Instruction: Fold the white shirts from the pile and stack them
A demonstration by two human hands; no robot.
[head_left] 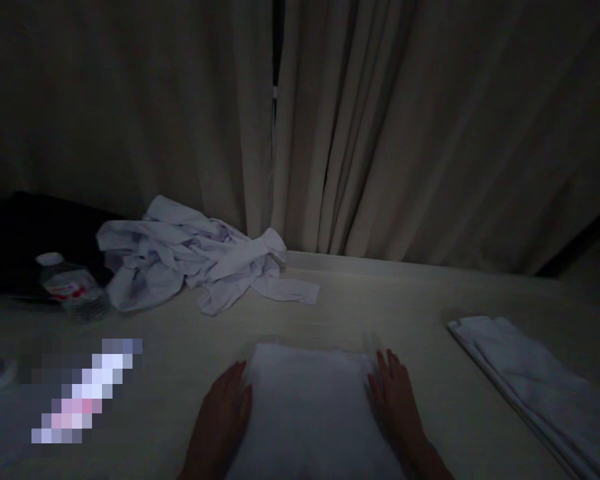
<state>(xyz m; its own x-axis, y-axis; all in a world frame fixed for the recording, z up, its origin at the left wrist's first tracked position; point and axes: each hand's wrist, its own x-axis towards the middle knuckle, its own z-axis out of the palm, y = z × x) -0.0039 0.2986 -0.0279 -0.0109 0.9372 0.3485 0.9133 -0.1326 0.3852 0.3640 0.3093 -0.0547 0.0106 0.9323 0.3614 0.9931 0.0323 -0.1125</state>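
I see both hands lying flat on a folded white cloth (307, 407) in the middle of the desk (410, 300), close to me. My left hand (223, 417) rests on the left edge of the cloth. My right hand (395, 400) rests on its right edge. The fingers of both hands are stretched out and open, pressing down on the cloth, not gripping it.

The room is very dark. Far back on the left is a messy pile of white clothes (190, 260), well away from my hands. Beside that pile, further left, a plastic bottle (70, 283) lies on its side. Something dark (25, 240) sits behind the bottle; I cannot tell what it is. On the right side of the desk lies another folded white cloth, a long one (535, 380). Pale curtains (380, 133) hang behind the desk.
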